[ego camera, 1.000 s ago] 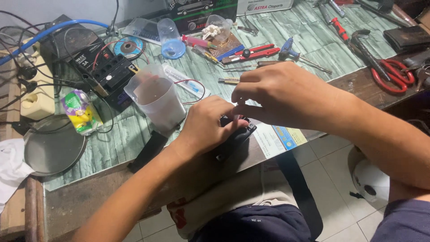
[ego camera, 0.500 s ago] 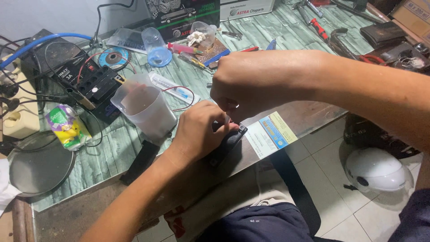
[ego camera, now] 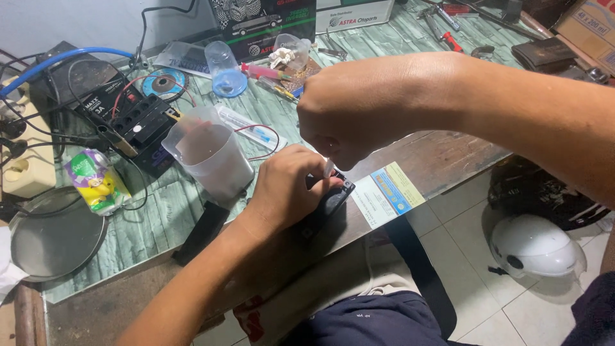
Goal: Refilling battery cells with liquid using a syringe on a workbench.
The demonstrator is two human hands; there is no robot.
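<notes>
Pinching a thin white tube (ego camera: 328,168) in my right hand (ego camera: 378,109), my left hand (ego camera: 288,189) clamps the small black battery (ego camera: 330,202) at the tabletop (ego camera: 442,154) edge.

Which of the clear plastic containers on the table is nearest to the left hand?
The large clear measuring cup, just beside the left hand; the small clear cups stand farther back.
</notes>
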